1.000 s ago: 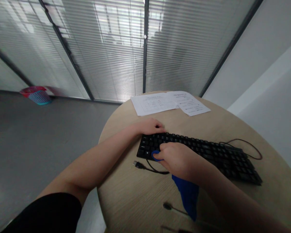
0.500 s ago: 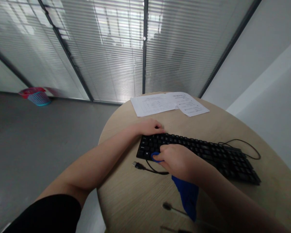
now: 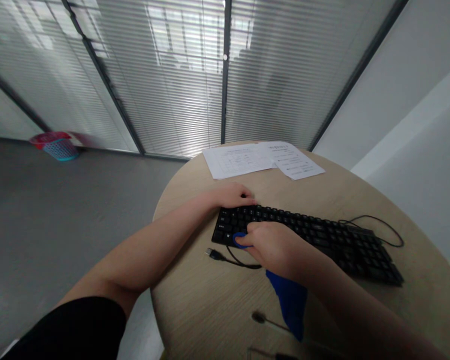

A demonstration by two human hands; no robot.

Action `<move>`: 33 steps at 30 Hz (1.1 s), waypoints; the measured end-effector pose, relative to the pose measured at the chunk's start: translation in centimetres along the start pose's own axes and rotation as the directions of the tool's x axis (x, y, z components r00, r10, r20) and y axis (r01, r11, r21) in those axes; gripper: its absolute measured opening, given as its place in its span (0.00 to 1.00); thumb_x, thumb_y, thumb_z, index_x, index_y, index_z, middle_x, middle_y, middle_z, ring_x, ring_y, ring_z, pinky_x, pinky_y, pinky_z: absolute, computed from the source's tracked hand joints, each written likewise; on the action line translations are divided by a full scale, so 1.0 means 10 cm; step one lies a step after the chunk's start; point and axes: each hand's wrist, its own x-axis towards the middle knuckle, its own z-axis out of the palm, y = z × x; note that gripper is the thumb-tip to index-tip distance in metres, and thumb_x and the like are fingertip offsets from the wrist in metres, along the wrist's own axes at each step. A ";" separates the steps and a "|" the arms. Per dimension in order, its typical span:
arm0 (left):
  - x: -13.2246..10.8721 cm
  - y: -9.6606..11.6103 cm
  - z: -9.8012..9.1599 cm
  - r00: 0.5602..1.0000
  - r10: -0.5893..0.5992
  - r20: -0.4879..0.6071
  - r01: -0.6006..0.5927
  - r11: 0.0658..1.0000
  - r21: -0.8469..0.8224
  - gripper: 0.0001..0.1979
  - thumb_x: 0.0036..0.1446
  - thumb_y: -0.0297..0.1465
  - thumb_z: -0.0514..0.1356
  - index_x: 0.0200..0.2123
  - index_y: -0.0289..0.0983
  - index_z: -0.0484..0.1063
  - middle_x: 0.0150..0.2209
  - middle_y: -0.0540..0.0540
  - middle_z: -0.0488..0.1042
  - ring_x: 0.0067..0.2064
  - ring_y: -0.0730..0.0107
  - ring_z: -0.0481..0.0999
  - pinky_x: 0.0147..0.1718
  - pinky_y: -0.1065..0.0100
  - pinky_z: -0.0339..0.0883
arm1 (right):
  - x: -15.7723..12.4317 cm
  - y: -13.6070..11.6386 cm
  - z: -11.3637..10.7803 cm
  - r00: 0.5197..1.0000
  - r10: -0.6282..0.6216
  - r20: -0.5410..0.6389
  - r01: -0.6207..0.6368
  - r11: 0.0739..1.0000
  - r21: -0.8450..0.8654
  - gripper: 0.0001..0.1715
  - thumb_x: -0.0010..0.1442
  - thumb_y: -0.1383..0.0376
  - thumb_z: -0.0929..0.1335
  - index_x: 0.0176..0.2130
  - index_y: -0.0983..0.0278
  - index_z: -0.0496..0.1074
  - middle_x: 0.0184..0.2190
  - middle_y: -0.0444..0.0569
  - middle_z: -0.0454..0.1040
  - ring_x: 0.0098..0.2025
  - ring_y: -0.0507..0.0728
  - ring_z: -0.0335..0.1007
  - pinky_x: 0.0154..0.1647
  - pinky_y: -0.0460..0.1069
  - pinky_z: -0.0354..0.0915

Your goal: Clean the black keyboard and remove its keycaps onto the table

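A black keyboard (image 3: 322,240) lies across a round wooden table (image 3: 217,310). My left hand (image 3: 234,195) rests on the keyboard's far left corner, fingers curled down over its edge, holding it steady. My right hand (image 3: 272,247) is closed around a small blue ring-shaped tool (image 3: 240,241) that presses on the keys at the keyboard's left end. A blue cloth (image 3: 290,302) lies on the table under my right wrist.
The keyboard's black cable and USB plug (image 3: 212,254) lie in front of its left end; more cable (image 3: 375,225) loops at the right. Two printed sheets (image 3: 262,159) sit at the far edge. A small dark object (image 3: 258,317) lies near me. A red-and-blue basket (image 3: 56,146) stands on the floor.
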 end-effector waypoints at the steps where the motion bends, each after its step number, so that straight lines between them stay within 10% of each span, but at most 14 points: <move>1: 0.00 0.00 0.00 1.000 0.003 0.001 -0.003 1.000 0.002 0.22 0.62 0.46 0.52 0.26 0.37 0.72 0.23 0.50 0.70 0.27 0.72 0.65 0.29 0.68 0.54 | 0.01 0.00 0.00 1.000 0.004 -0.002 -0.004 1.000 0.001 0.15 0.66 0.66 0.63 0.44 0.60 0.79 0.31 0.48 0.75 0.32 0.54 0.69 0.29 0.48 0.52; 33: 0.01 -0.04 0.03 0.999 0.011 -0.033 -0.011 1.000 -0.008 0.23 0.61 0.48 0.53 0.25 0.37 0.73 0.22 0.51 0.69 0.26 0.73 0.64 0.27 0.68 0.53 | 0.00 0.01 -0.03 0.999 -0.045 0.018 0.045 0.999 -0.010 0.16 0.66 0.66 0.63 0.45 0.60 0.78 0.31 0.48 0.74 0.31 0.54 0.68 0.28 0.49 0.49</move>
